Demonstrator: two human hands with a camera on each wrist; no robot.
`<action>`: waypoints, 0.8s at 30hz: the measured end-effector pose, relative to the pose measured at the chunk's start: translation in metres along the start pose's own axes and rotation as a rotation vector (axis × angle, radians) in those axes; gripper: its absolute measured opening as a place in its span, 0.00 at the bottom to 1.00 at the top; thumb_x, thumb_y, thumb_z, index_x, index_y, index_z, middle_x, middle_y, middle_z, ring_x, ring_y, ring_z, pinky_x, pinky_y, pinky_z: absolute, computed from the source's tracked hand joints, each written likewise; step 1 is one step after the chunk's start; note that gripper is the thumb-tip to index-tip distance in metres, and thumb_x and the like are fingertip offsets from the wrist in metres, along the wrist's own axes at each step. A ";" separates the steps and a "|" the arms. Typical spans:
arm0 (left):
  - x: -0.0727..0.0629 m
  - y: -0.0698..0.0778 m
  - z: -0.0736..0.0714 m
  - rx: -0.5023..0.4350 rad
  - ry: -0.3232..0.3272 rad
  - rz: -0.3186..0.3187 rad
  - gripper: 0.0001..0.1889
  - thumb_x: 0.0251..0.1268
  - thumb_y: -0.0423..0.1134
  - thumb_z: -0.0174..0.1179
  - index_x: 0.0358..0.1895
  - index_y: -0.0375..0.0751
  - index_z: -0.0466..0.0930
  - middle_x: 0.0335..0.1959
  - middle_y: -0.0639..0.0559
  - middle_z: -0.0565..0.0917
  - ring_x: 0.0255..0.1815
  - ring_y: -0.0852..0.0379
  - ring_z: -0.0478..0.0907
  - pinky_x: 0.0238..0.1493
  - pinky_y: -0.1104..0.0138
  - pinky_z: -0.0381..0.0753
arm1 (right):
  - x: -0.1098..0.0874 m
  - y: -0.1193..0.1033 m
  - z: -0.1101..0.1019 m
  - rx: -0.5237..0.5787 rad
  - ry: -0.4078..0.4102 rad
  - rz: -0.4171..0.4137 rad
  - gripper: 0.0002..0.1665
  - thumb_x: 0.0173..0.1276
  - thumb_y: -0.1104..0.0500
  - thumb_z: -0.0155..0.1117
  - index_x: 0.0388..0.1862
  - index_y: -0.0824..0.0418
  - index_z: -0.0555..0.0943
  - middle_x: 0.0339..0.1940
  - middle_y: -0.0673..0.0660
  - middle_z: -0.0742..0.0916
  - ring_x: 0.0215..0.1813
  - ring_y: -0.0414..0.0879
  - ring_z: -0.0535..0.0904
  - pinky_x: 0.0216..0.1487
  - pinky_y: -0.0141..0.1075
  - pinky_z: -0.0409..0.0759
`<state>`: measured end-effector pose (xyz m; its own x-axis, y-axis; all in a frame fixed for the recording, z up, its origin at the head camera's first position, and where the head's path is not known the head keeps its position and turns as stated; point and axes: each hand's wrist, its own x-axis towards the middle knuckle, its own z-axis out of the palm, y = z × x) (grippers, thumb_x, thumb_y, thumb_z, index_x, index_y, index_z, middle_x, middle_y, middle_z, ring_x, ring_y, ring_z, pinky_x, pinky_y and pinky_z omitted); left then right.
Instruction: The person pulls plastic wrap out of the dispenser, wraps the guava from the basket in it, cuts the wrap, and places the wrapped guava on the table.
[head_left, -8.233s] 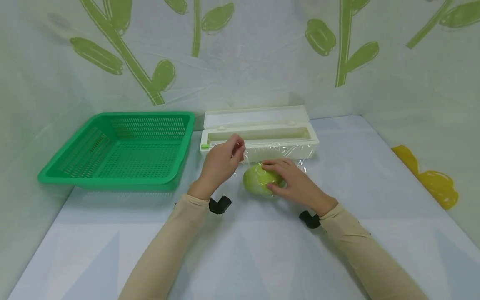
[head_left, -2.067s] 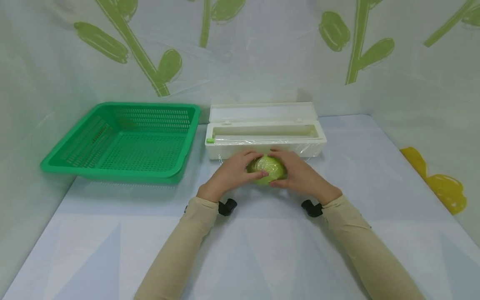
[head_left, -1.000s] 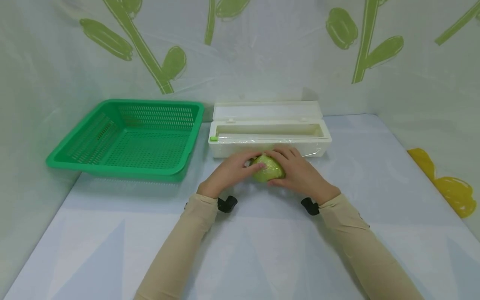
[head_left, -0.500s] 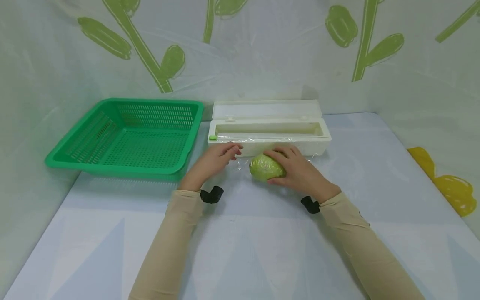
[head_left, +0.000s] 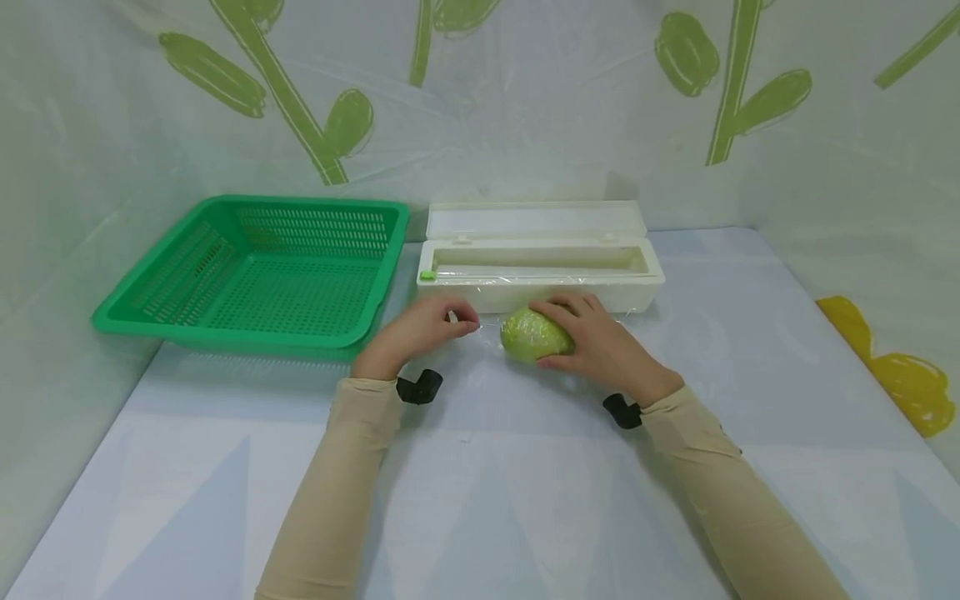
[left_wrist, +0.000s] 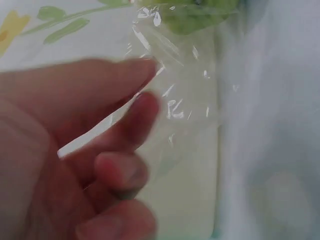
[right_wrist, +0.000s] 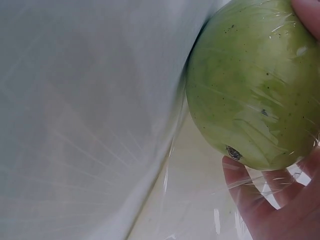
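Blue-patterned table [head_left: 480, 508], leaf-printed wall [head_left: 540, 142] at twelve o'clock (green basket [head_left: 247, 337] at ten). Right hand [head_left: 603, 346] grips fruit [head_left: 531, 335]; left hand [head_left: 416, 333] pinches film [left_wrist: 180, 100].

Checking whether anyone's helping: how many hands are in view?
2: the left hand, in front of the box; the right hand, holding the green fruit. No others show.

No legible text, labels, brands, numbers or signs in any view.
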<state>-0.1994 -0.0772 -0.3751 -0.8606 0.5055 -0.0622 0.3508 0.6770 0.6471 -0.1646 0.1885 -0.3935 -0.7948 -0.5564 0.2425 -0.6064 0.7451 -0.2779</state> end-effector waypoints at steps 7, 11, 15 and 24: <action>0.008 0.006 0.014 0.168 0.268 0.000 0.04 0.60 0.41 0.57 0.35 0.48 0.79 0.28 0.51 0.71 0.28 0.55 0.67 0.28 0.67 0.66 | 0.000 0.000 0.000 0.002 0.013 -0.011 0.46 0.46 0.40 0.69 0.64 0.47 0.64 0.59 0.51 0.67 0.59 0.50 0.59 0.53 0.45 0.68; 0.011 0.008 0.025 0.140 0.339 -0.017 0.04 0.61 0.42 0.56 0.35 0.49 0.78 0.19 0.55 0.73 0.21 0.58 0.68 0.23 0.67 0.66 | 0.000 0.000 0.000 0.010 0.013 -0.026 0.45 0.46 0.40 0.69 0.64 0.48 0.65 0.58 0.51 0.68 0.60 0.51 0.59 0.52 0.46 0.68; 0.016 0.013 0.036 0.008 0.385 -0.054 0.03 0.61 0.41 0.55 0.34 0.49 0.77 0.16 0.57 0.76 0.17 0.59 0.70 0.20 0.68 0.67 | 0.001 0.000 -0.002 0.023 0.019 -0.045 0.44 0.45 0.41 0.70 0.63 0.49 0.66 0.58 0.53 0.69 0.58 0.52 0.60 0.52 0.46 0.68; 0.024 0.016 0.054 -0.260 0.435 -0.071 0.05 0.62 0.40 0.55 0.38 0.48 0.79 0.24 0.56 0.80 0.20 0.59 0.75 0.22 0.69 0.73 | 0.000 -0.001 -0.002 0.050 0.008 -0.049 0.44 0.45 0.43 0.71 0.62 0.50 0.67 0.57 0.53 0.69 0.57 0.52 0.60 0.51 0.46 0.68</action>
<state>-0.1939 -0.0252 -0.4072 -0.9723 0.1565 0.1734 0.2303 0.5181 0.8238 -0.1641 0.1885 -0.3910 -0.7641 -0.5885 0.2644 -0.6452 0.6976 -0.3117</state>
